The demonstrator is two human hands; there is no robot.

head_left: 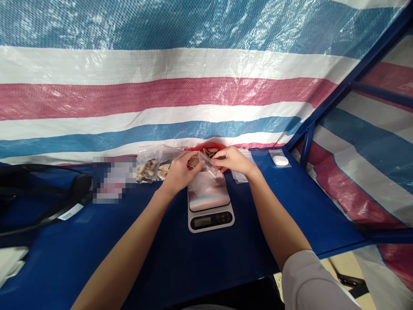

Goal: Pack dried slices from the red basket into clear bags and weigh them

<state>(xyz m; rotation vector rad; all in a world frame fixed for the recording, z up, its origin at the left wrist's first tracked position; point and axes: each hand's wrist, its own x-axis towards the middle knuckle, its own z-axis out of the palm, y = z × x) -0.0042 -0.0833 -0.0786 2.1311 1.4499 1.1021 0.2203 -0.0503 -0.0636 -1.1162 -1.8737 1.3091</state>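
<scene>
Between my two hands, over a digital kitchen scale (209, 193), is a small clear plastic bag (209, 167). My left hand (183, 170) is closed on the bag's left side, with some brown pieces showing by its fingers. Thumb and fingers of my right hand (234, 160) pinch the bag's right edge. Behind the hands stands a red bowl (215, 145) holding brown dried slices (209, 152), partly hidden by my hands. Left of my left hand lie clear bags of pale brown dried pieces (150, 171).
Flat clear bags (239, 176) lie right of the scale. Farther right, a small bag holds a white rounded object (280, 160). Black gear with a cable (74, 189) sits at the left of the blue table (271, 241). A striped tarp (161, 94) hangs behind, beside a blue metal frame (342, 88).
</scene>
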